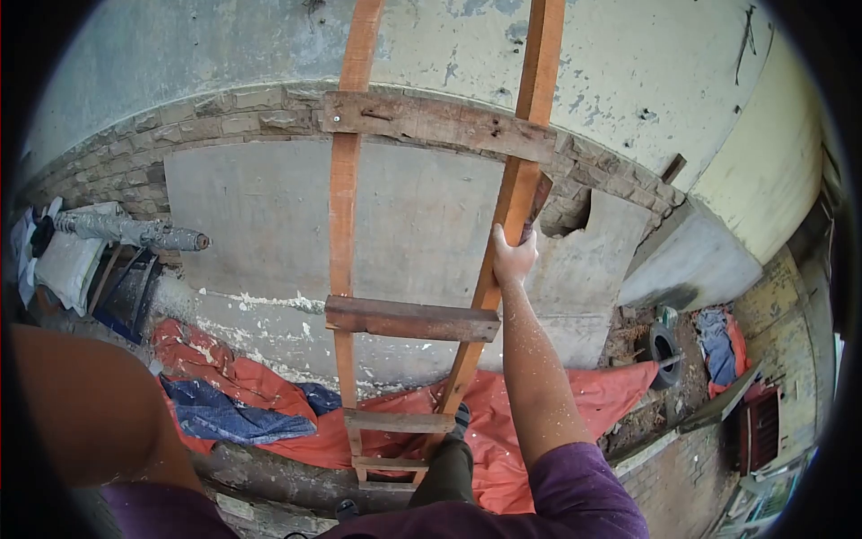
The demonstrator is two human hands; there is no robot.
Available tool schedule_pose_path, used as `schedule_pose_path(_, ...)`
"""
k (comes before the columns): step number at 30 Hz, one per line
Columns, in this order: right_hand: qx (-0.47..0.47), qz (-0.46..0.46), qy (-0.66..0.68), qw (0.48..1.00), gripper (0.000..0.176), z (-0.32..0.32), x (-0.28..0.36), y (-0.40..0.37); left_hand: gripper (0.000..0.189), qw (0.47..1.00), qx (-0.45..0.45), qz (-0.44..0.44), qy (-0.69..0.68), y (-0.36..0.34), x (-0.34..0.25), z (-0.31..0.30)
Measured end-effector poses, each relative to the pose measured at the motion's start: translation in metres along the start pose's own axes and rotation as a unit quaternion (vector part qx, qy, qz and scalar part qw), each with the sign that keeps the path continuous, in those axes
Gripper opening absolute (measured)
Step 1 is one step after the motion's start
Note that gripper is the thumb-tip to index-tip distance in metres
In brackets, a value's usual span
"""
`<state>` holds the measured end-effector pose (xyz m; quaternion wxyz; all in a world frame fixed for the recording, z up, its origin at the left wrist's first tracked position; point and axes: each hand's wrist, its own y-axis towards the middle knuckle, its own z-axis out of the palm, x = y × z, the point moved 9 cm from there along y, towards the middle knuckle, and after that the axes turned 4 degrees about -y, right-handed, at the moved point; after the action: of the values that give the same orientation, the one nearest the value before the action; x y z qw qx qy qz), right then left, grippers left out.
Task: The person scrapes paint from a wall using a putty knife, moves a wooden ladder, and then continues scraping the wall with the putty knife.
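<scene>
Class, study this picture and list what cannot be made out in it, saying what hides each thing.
All in the head view:
- Left hand: outside the picture.
- Top of the brown wooden ladder: cut off by the upper edge.
- Some fingers of the right hand: hidden by the ladder's rail.
- Ground beneath the crumpled red tarp: covered by it.
- Whatever lies behind the flat grey board: blocked by the board.

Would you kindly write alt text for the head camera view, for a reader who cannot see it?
A person's right hand grips the right rail of a rough wooden ladder in front of a peeling wall. A red tarp spreads behind its lower rungs, with a blue cloth on the left.
</scene>
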<state>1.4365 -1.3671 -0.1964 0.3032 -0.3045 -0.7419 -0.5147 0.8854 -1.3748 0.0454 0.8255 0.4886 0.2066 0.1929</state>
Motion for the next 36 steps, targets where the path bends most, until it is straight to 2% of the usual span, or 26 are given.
schedule_pose_path(2,0.002,-0.006,0.021,1.0,0.045,0.003,0.002,0.001,0.043,1.0,-0.01,0.004,0.013,-0.08,-0.1,-0.043)
schedule_pose_path(4,0.014,0.0,0.023,1.0,0.044,0.005,0.007,-0.001,0.043,0.999,-0.016,0.012,0.031,-0.107,-0.145,-0.049)
schedule_pose_path(8,0.002,-0.012,0.035,0.999,0.044,0.0,0.012,0.0,0.043,0.998,-0.033,0.044,0.043,-0.126,-0.154,-0.073)
schedule_pose_path(11,0.006,-0.017,0.066,0.998,0.042,0.002,0.014,-0.001,0.043,0.995,-0.055,0.064,0.055,-0.118,-0.14,-0.064)
schedule_pose_path(12,0.01,-0.018,0.062,0.998,0.042,0.002,0.013,-0.002,0.043,0.994,-0.065,0.065,0.058,-0.142,-0.171,-0.089)
schedule_pose_path(14,0.007,-0.017,0.042,0.999,0.042,0.0,0.016,-0.001,0.043,0.992,-0.086,0.069,0.06,-0.163,-0.197,-0.113)
schedule_pose_path(15,0.011,-0.019,0.038,0.999,0.042,0.002,0.018,0.003,0.043,0.991,-0.096,0.071,0.063,-0.156,-0.181,-0.101)
schedule_pose_path(17,0.003,-0.026,0.06,0.998,0.044,0.001,0.015,-0.001,0.043,0.988,-0.122,0.055,0.073,-0.2,-0.256,-0.153)
schedule_pose_path(24,0.015,0.0,0.032,0.999,0.048,0.004,0.008,-0.001,0.043,0.976,-0.187,0.051,0.1,-0.214,-0.274,-0.147)
schedule_pose_path(29,0.028,-0.001,0.006,1.0,0.049,0.003,0.008,0.003,0.043,0.965,-0.225,0.042,0.127,-0.223,-0.315,-0.147)
schedule_pose_path(33,0.018,0.001,-0.004,1.0,0.049,0.001,0.01,-0.009,0.043,0.958,-0.245,0.043,0.144,-0.236,-0.37,-0.169)
schedule_pose_path(34,-0.01,-0.02,-0.006,1.0,0.048,-0.004,0.017,-0.002,0.043,0.959,-0.245,0.055,0.135,-0.243,-0.372,-0.185)
schedule_pose_path(36,-0.007,-0.015,0.006,1.0,0.047,-0.003,0.01,0.003,0.043,0.961,-0.235,0.078,0.123,-0.245,-0.383,-0.215)
